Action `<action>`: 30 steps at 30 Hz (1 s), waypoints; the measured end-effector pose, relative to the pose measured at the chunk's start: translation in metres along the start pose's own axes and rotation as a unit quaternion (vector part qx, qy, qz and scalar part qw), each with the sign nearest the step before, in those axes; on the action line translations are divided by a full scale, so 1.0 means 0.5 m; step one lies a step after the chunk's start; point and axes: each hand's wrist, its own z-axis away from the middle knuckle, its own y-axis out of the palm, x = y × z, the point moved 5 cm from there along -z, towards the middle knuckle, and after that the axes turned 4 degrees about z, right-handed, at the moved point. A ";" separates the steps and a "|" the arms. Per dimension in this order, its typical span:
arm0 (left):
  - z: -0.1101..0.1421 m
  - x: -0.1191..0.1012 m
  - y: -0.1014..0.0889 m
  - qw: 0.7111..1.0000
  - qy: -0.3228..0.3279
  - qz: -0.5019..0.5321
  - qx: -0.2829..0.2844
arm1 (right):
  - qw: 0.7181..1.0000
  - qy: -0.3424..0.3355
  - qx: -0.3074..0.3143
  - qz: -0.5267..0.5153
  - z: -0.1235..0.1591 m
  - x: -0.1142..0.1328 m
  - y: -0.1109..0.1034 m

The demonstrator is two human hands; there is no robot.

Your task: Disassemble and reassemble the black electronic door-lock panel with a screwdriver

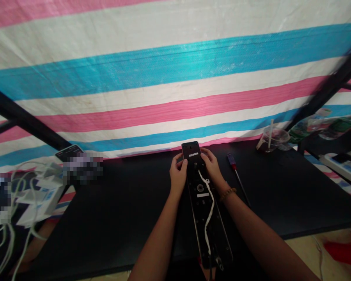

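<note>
A long, narrow black device panel [204, 203] points away from me, its near end close to my body. A white-wrapped cable [210, 212] snakes along its upper face, past a round fitting and small white labels. My left hand [179, 172] grips the panel's left edge near the far end, thumb on top. On the opposite edge, my right hand [213, 168] is closed round it in the same way; a beaded bracelet is on that wrist. To the right lies a screwdriver [231, 160] with a dark blue and red handle, apart from my hands.
A black table [128, 210] supports the work. At its back right stands a plastic cup with a straw [269, 139], beside clear bottles [310, 123]. A phone [70, 153] leans at back left, near white cables [10, 242]. Striped sheeting [163, 93] hangs behind.
</note>
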 end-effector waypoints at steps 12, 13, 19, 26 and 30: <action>0.009 -0.018 0.006 0.999 0.015 0.028 0.008 | 1.000 -0.019 0.010 -0.002 0.009 0.010 0.001; 0.009 -0.019 0.007 0.999 0.017 0.030 0.010 | 1.000 -0.026 0.013 0.003 0.009 0.011 0.001; 0.012 -0.022 0.008 0.999 0.025 0.026 0.013 | 0.999 -0.027 0.032 0.023 0.005 0.002 0.001; 0.011 -0.022 0.009 0.999 0.020 0.024 0.010 | 0.999 -0.021 0.020 0.026 0.006 0.008 0.000; 0.009 -0.020 0.007 1.000 0.016 0.015 0.005 | 0.999 -0.015 0.014 0.028 0.007 0.013 0.003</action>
